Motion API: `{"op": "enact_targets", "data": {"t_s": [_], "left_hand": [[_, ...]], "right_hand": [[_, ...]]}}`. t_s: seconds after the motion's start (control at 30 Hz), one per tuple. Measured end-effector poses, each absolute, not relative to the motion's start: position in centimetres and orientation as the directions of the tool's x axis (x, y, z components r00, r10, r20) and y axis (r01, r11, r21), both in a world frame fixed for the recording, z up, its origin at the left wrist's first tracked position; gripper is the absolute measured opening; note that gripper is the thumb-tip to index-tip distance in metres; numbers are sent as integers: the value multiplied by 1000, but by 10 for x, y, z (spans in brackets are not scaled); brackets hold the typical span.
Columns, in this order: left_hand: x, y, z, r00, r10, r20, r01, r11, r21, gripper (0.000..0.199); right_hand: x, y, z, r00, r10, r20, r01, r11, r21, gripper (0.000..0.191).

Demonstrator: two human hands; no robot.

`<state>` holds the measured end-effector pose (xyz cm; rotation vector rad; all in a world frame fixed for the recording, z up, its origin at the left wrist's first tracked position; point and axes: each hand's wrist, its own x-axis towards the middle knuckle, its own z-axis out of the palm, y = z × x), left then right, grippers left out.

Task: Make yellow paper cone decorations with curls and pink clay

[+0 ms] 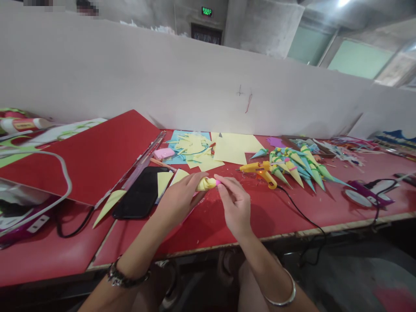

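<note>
My left hand [177, 199] is closed around a rolled piece of yellow paper [204, 184], its layered end showing past the fingertips. At that end my right hand [237, 208] pinches a small pink piece [218, 182], which touches the yellow roll. Most of the roll's other end is hidden behind my left fingers. Close to my left hand, yellow paper pieces [164, 182] lie partly over a black phone [139, 195]. Right of my hands rests a yellow glue gun [260, 168] with a small orange light, beside a pile of blue, green and yellow paper cones [295, 164].
Yellow sheets [237, 146] and paper scraps [191, 145] lie toward the white partition [195, 86]. A red board [97, 151] stands at left near a purple power strip [29, 221]. The glue gun's black cord [295, 206] hangs over the table's front edge.
</note>
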<state>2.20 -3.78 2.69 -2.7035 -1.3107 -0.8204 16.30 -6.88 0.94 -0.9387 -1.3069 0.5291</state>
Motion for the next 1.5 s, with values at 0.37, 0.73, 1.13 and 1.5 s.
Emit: {"op": "enact_targets", "data": {"t_s": [0.37,0.73,1.13,1.5], "left_hand": [[22,-35,24,505,715,483,717,-659,227,29],[4,-10,-5,418,822,387,863,-492,112,45],[13,-37,14,390,904,178,921,-386,-59,38],[14,-28,18,559,789,255,710,-615,344,54]], "right_hand": [[158,-69,7,282,827,486,51,493,-869,20],[155,-60,-13,-91,919,385,484,379,-789,31],[158,-52,-18,-165,934,317,608,350,-713,35],[166,-57,-3,-7,893,450,347,424,-836,14]]}}
